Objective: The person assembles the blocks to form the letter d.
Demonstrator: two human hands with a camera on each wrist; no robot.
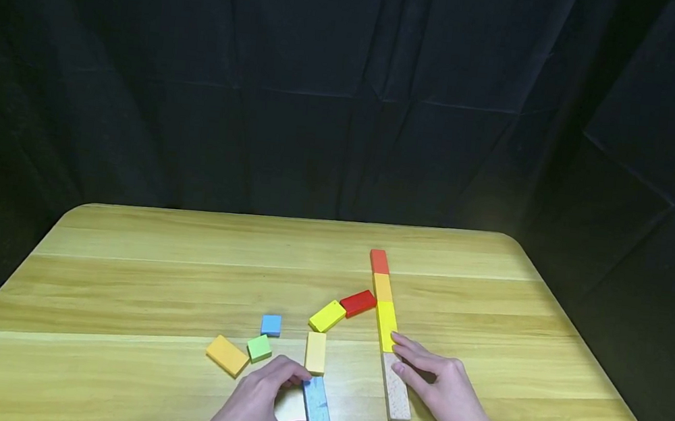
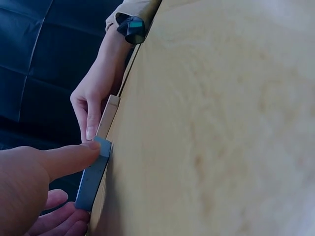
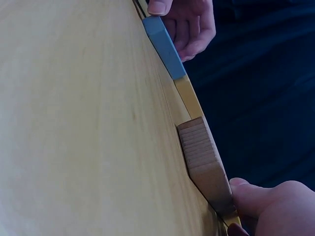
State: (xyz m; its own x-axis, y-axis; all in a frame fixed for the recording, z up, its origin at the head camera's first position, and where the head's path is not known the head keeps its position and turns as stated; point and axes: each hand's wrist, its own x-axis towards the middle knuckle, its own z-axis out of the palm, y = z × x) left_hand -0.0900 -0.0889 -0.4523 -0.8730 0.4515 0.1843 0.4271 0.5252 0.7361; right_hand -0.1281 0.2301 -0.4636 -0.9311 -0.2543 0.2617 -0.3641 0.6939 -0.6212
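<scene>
My left hand [image 1: 260, 403] pinches a blue marbled block [image 1: 316, 404] lengthwise, thumb at its near end and fingertips at its far end. The block lies just short of a pale yellow block [image 1: 315, 353]. In the left wrist view, the thumb presses the end of the blue block [image 2: 93, 177]. Over on the right, my right hand [image 1: 442, 387] rests its fingertips against a speckled beige block [image 1: 396, 392] and the bright yellow block [image 1: 385, 323] beyond it. The right wrist view has the thumb touching the side of the beige block [image 3: 204, 162].
Beyond the bright yellow block, an orange block [image 1: 381, 287] and a red-orange block [image 1: 379, 261] continue a straight row. A dark red block [image 1: 358, 303] and a yellow block [image 1: 327, 316] angle off it. Left lie a small blue square [image 1: 271, 325], a green square [image 1: 260, 349] and an orange block [image 1: 227, 356].
</scene>
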